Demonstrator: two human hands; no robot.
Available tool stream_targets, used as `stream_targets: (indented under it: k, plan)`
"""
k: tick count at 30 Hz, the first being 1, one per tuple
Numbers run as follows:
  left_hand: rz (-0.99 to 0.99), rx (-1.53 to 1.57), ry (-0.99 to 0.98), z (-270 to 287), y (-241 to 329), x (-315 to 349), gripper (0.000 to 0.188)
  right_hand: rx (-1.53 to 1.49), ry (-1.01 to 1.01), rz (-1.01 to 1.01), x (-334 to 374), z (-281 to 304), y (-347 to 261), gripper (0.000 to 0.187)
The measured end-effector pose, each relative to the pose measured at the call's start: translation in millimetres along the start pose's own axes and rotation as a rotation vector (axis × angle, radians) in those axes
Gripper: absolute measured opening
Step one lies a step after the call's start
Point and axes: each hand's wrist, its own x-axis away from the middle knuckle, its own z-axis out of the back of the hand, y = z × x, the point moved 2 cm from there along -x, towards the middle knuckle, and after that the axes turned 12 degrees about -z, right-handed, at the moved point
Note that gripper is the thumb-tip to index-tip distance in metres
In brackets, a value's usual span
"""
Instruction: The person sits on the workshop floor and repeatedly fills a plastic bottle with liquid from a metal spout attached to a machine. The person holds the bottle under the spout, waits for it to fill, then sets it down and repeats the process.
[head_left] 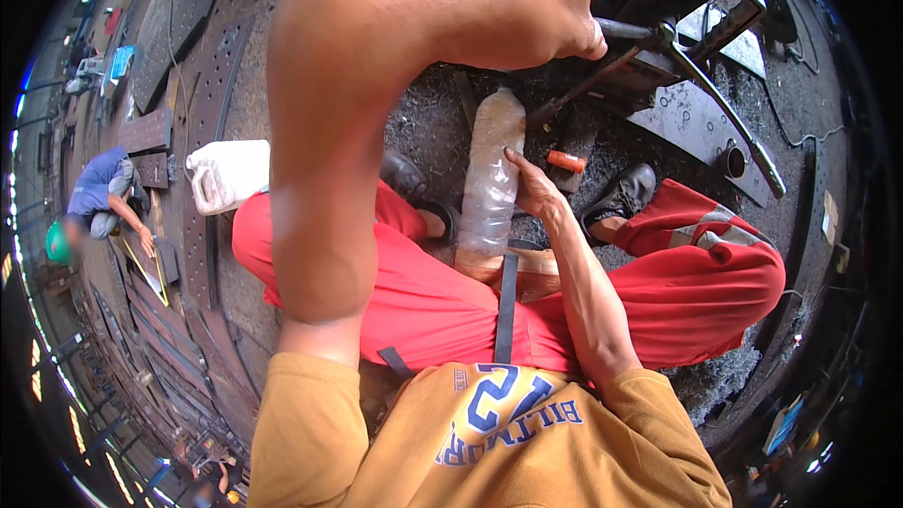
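My left arm stretches large across the top of the view. Its hand [576,30] is closed round a metal handle bar [628,30] on a dark drilling machine [649,66]; most fingers are hidden. From the hub, another long lever [729,113] slants down to the right. Between my legs, my right hand [538,186] holds a crinkled clear plastic bottle [491,179] by its side, thumb in front and the other fingers mostly behind. The bottle's narrow end points away from me, towards the machine; how full it is I cannot tell.
A small orange cylinder [566,161] lies beside my right shoe [625,196]. At left are a white jug [229,176] and drilled steel plates [146,130]. Farther off crouches a person in a green helmet [61,242] with a yellow measuring tool [162,285]. Metal shavings [720,376] litter the ground.
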Motion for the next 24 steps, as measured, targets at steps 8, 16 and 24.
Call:
stream_targets:
  k: [8,16,24]
  plan:
    - [-0.203,-0.022,0.278,-14.6,-13.2,15.8,0.034,0.071,-0.013,0.059,17.1,-34.0,-10.3,0.072]
    - [-0.37,-0.278,0.187,-8.8,-21.1,21.4,0.029,-0.015,-0.456,0.12,54.1,-121.9,-13.9,0.094]
    - [-0.071,0.088,0.146,-10.4,-13.6,-1.0,0.037,0.639,0.161,0.47,13.7,-109.3,-2.6,0.126]
